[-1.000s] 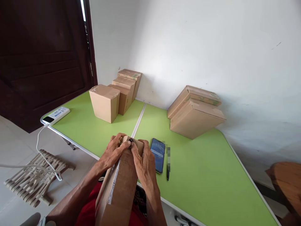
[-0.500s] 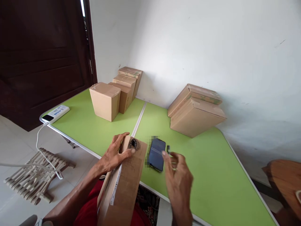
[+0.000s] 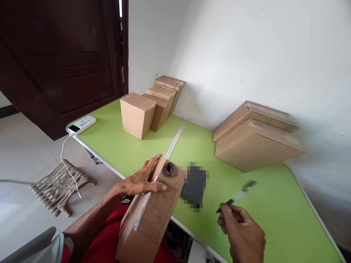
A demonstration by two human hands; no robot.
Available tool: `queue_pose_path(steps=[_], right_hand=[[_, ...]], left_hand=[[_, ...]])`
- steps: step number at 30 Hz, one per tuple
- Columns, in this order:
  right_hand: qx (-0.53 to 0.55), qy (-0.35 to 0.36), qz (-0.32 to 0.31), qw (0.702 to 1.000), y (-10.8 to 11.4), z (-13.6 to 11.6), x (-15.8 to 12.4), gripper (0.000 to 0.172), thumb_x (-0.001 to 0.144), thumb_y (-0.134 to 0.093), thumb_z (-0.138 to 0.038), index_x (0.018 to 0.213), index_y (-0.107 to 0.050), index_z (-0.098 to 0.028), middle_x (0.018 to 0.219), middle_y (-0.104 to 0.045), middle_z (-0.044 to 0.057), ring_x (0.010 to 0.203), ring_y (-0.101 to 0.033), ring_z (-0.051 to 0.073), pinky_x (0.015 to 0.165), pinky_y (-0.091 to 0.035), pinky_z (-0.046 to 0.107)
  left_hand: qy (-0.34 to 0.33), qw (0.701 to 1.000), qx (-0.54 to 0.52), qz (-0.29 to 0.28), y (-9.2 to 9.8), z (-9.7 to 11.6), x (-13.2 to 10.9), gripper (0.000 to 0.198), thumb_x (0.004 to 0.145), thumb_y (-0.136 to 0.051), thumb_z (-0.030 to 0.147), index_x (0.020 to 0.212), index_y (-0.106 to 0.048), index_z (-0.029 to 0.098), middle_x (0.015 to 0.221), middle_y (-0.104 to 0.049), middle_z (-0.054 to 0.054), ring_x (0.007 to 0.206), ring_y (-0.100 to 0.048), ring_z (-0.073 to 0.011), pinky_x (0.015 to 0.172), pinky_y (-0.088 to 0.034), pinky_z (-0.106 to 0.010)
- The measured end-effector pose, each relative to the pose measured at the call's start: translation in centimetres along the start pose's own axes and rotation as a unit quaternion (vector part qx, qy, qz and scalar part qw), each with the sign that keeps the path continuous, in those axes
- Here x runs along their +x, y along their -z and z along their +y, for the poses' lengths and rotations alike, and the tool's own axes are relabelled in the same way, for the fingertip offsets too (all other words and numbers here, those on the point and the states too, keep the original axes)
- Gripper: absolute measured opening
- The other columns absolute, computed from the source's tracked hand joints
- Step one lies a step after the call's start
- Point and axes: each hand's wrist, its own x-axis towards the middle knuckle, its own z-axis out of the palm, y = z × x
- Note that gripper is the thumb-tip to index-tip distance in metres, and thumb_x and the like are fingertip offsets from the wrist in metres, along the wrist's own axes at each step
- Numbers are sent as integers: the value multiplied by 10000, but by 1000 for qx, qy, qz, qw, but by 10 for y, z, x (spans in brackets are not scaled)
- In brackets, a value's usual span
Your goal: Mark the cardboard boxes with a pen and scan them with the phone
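Note:
My left hand [image 3: 145,180] grips a long brown cardboard box [image 3: 163,204] that leans between my lap and the table edge. The thumb presses on its broad face and the fingers wrap over the side. Near the box's upper end is a small hole [image 3: 169,168] ringed with dark scribbled marks. A white label strip [image 3: 142,212] runs along one edge. Over the right half of the table, my right hand [image 3: 241,226] is closed on a slim pen [image 3: 238,197] with black ends and a pale middle, blurred by motion. The pen is apart from the box.
A dark phone [image 3: 194,186], partly pixelated, lies on the green table [image 3: 203,146] between my hands. Several boxes [image 3: 137,117] stand back left; two more boxes [image 3: 255,142] lean at the wall. A white device [image 3: 82,125] with a cable sits at the left corner, above a woven stool [image 3: 61,186].
My right hand has moved right and down, away from the phone, and the pen now shows clearly in it. My left thumb sits a little lower from the hole. The view has shifted.

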Motion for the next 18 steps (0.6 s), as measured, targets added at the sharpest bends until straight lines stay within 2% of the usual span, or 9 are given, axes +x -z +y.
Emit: queue_pose_path(steps=[1,3,4,6,9,11,14,18], right_hand=[[108,-5,3,994,0,-12,-7,259,690,-792,-518,715,-666,-294,622,-710,85,516,-643,266,511,-482,409],[286,7,-32,958,-6,-41,-23,401,640,-906,-497,852,-681,-241,734,-760,79,609,-711,260,542,-540,368],[326,21,-59,943,-12,-55,-33,412,674,-922,-485,899,-698,-222,811,-785,90,667,-737,252,572,-567,353],[371,52,-114,920,-29,-80,-50,370,737,-928,-458,917,-731,-202,841,-788,91,670,-727,218,521,-541,291],[396,92,-160,900,-55,-99,-69,289,821,-901,-425,947,-772,-200,786,-759,57,639,-687,169,498,-512,240],[385,108,-171,900,-65,-100,-73,256,866,-877,-414,987,-785,-207,772,-746,36,600,-651,133,520,-525,229],[358,123,-173,909,-67,-96,-73,240,899,-853,-416,1009,-788,-213,752,-731,18,537,-597,99,510,-518,211],[336,147,-178,913,-63,-94,-71,204,924,-830,-399,1013,-791,-220,733,-714,5,521,-592,90,498,-504,194]], left_hand=[[3,1000,-2,-3,0,1,0,1161,791,-826,547,1727,-174,329,1669,-399,-143,1623,-243,-429,1297,-231,-657],[4,1000,-9,-4,0,3,0,1141,792,-825,536,1720,-192,336,1659,-413,-143,1630,-227,-431,1298,-217,-667],[4,1000,-11,-3,-1,4,0,1134,792,-824,533,1718,-199,336,1664,-406,-142,1630,-225,-432,1299,-213,-670],[5,1000,-11,0,-2,4,0,1139,789,-824,537,1718,-199,329,1680,-381,-144,1613,-252,-438,1292,-232,-669],[6,1000,0,13,-5,4,-1,1174,765,-845,535,1720,-195,321,1647,-400,-146,1547,-356,-439,1265,-309,-642],[5,1000,11,20,-6,3,-1,1177,758,-855,519,1718,-200,333,1599,-436,-135,1509,-404,-426,1246,-351,-621],[2,1000,24,20,-8,3,0,1182,752,-860,505,1714,-193,346,1554,-461,-123,1495,-413,-416,1240,-365,-614],[2,1000,23,20,-9,4,1,1177,747,-857,516,1710,-201,345,1562,-451,-121,1511,-382,-425,1250,-344,-625]])
